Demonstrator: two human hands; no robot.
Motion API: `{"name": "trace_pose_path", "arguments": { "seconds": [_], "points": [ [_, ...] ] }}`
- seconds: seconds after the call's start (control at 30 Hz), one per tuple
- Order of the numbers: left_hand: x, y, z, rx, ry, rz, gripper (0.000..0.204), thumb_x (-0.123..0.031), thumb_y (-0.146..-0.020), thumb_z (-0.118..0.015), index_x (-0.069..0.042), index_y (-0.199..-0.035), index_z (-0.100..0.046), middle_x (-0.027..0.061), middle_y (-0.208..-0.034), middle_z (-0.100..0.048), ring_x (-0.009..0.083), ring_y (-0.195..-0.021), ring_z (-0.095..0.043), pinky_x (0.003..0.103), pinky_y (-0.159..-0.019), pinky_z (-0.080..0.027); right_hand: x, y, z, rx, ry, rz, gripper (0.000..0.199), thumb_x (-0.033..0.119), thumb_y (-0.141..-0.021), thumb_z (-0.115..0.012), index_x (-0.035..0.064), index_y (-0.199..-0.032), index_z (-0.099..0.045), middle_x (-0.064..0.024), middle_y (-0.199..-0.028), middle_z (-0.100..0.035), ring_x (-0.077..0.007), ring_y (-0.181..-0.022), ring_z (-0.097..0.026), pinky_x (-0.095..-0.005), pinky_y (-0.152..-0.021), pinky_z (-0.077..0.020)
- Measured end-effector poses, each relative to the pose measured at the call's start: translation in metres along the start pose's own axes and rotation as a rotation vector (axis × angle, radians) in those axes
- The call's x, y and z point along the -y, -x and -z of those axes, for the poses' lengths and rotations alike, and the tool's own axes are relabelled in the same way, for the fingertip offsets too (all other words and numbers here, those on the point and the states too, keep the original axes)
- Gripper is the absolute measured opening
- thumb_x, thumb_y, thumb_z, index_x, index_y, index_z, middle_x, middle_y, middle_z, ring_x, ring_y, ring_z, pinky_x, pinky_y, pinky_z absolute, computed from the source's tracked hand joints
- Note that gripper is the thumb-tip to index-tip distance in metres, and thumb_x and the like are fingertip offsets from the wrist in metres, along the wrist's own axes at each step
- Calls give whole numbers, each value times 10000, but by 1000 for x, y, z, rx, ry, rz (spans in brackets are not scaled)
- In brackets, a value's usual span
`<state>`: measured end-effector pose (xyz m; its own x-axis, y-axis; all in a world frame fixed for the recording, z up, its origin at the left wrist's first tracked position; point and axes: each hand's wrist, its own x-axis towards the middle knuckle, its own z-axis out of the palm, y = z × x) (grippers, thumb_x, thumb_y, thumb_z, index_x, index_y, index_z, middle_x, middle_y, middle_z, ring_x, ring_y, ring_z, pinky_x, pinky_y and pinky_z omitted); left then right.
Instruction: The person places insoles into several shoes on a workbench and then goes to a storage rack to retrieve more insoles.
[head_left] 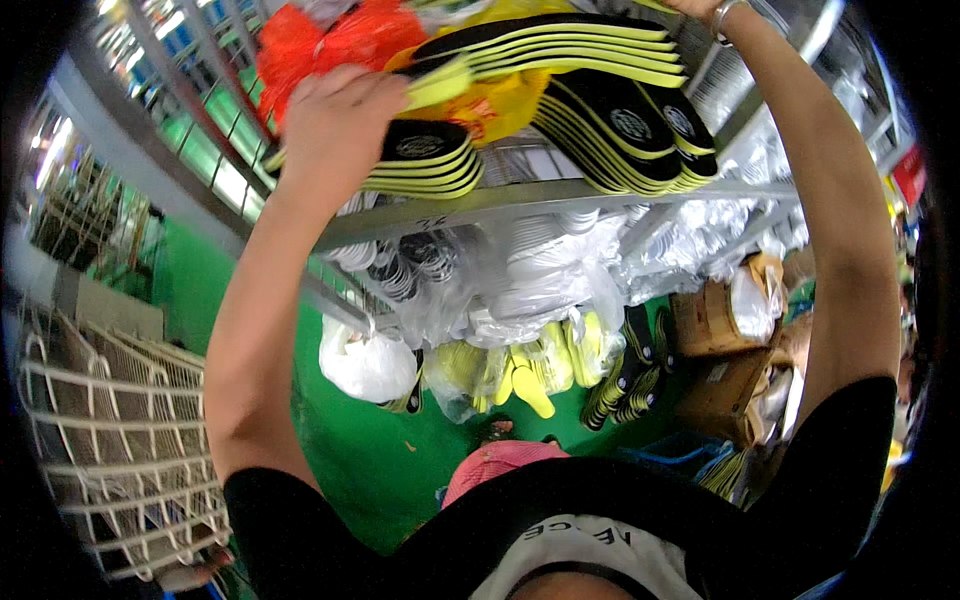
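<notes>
At the upper left, my left hand [345, 120] reaches over a metal shelf, its fingers closed on the yellow-green end of an insole [440, 85]. Beside that end lies a stack of black-topped, yellow-green insoles [570, 50]. Below my left wrist is a shorter insole stack [425, 160]; further right sits another stack [620, 130]. My right hand [692, 6], with a bracelet at the wrist, is cut off by the top edge. A yellow-green strip shows next to it, but its fingers are mostly hidden.
Red [335, 45] and yellow plastic bags lie behind the stacks. The shelf's metal front bar [520, 208] crosses below them. Lower down are plastic-wrapped insoles [550, 270], a white bag [365, 360] and cardboard boxes [715, 320]. A white wire rack [120, 430] stands at left.
</notes>
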<state>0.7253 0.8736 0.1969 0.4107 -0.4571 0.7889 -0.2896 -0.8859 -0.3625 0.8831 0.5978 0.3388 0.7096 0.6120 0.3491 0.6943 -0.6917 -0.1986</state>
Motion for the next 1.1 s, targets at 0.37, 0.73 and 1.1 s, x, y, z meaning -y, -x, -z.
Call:
{"name": "trace_pose_path", "arguments": {
  "seconds": [0.37,0.73,1.1],
  "points": [
    [-77,-35,28,-574,-96,148,241,-206,-814,-518,-67,-1010,-532,98,-976,-576,240,-862,-550,334,-737,-455,-7,279,-1,-248,-1018,-298,433,318,-739,-661,44,-1054,-549,-35,-900,-590,-102,-824,-527,-221,-736,-429],
    [-450,-158,85,-604,1356,-553,143,-133,-791,-547,-46,-905,-556,104,-901,-608,241,-768,-557,319,-693,-449,105,602,-61,-1465,-1927,-700,484,478,-777,-542,97,-1069,-479,-32,-829,-542,-149,-703,-567,-286,-495,-493],
    [-729,-47,274,765,2423,-1169,228,-266,-881,-434,-56,-888,-523,194,-1312,-265,279,-1185,-296,364,-974,-212,206,797,-35,-2346,-896,-306,457,321,-806,-568,36,-1146,-458,-38,-1059,-547,-108,-931,-533,-235,-829,-427]
  ]
}}
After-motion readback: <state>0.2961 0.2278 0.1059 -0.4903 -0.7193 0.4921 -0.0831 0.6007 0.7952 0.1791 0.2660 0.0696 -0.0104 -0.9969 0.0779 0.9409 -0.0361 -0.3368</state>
